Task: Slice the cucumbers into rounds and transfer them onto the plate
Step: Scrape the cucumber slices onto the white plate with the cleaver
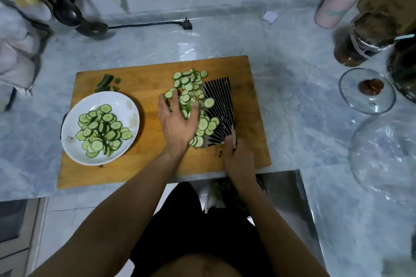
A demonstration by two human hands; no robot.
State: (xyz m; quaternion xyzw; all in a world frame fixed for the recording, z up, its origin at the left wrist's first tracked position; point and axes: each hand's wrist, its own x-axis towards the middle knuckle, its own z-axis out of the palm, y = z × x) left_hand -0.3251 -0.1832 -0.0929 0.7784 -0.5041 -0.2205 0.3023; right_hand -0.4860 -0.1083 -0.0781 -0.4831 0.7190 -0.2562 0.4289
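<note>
Green cucumber rounds (pixel 191 87) lie under the left hand (pixel 177 117).

A glass lid (pixel 367 91) (brown knob) lies right, near jars (pixel 364 38); a plug (pixel 187 24) rests behind.

Between the plate (pixel 132 119) and the heap of cucumber rounds (pixel 191 87) lay a bare strip of cutting board (pixel 148 83). Cucumber ends (pixel 105 83) crowded the plate's far side. A glass lid (pixel 367 91) and jars (pixel 360 38) blocked the tabletop (pixel 292 56) at right.
</note>
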